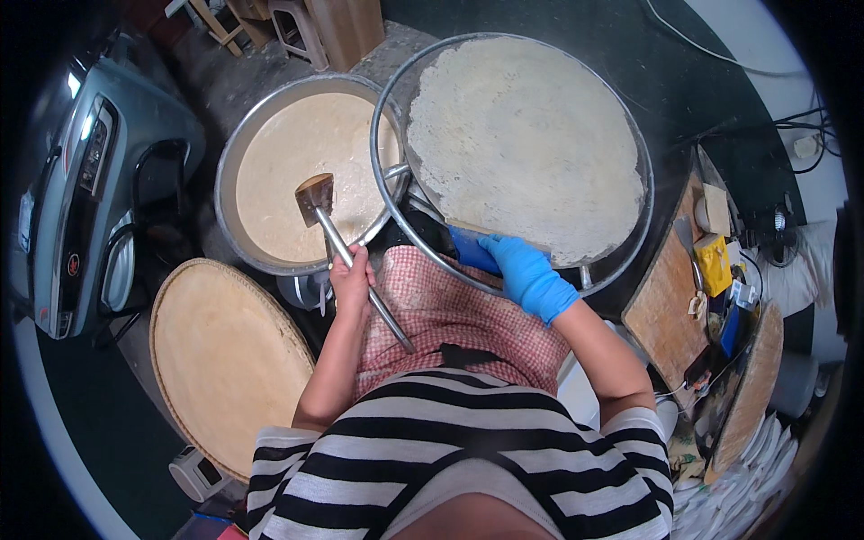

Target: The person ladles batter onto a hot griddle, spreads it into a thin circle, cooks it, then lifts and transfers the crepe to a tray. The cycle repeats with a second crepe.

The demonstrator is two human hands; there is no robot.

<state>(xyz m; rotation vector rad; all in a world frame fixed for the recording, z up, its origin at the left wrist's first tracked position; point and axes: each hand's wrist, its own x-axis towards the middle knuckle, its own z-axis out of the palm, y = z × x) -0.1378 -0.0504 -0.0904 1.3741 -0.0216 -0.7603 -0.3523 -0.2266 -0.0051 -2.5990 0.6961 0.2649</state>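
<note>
My bare left hand is closed around the metal handle of a ladle. The ladle's brown, stained head is tipped over a large metal basin of beige batter. My right hand, in a blue glove, grips a blue scraper with a pale edge. That scraper lies at the near rim of a round griddle, which has a metal ring around it. A pale, thin layer of batter covers most of the griddle, with an uneven border.
A round woven tray leans at the lower left, near the basin. On the right are a wooden board, a yellow package and several small items. A silver-blue vehicle stands at far left, and a stool behind.
</note>
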